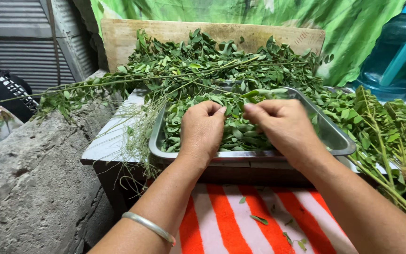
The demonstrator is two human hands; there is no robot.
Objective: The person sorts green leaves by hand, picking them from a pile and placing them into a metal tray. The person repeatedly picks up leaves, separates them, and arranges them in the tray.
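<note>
Leafy sprig (259,93) sits at the centre of the frame, over the metal tray (337,138) heaped with plucked leaves (240,131). Left hand (202,128) and right hand (282,124) are both curled nearly closed, fingertips pinching the sprig between them. It looks light, limp and easily torn, so the thin stem seems a better hold than the leaflets. Uncut branches (203,61) lie across the desk (111,141) behind.
</note>
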